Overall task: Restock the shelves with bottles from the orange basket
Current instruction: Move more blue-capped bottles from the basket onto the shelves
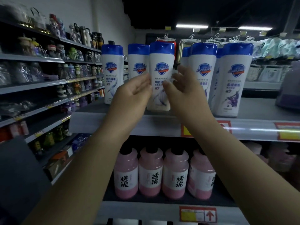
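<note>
- Both hands are up on one Safeguard bottle (159, 57). Left hand (134, 93) curls its fingers round the left edge. Right hand (183, 91) pinches it, thumb on the front label, fingers round the right side and partly blurred.
- Top shelf (129, 125) is grey, with red-and-yellow price tags (286, 132) on the front strip. The held bottle is at its front edge, base on the deck or just above it, cannot tell which.
- Looks like the placing/straightening step. To do it well, seat the base flat first, then slide it back off the lip before either hand lets go. The tall narrow body likely tips easily.
- Pink bottles (151, 172) stand in a row on the shelf below, not part of this step.
- Purple-print Safeguard bottles (233, 78) are clustered on the right and white-print Safeguard bottles (112, 73) stand on the left. The held one is between the groups, just in front of a left neighbour.
- Its print seems to match the left group, so line it up with those. Keep knuckles off the right cluster, which is close to the right hand.
- Held bottle look: white, tall, flattened body, upright, label facing out.
- Blue cap (162, 47) is on top, level with the neighbours' caps.
- Blue shield logo (162, 69) is on the front, with Chinese text under it partly covered by the thumb.
- Orange basket is not in view.
</note>
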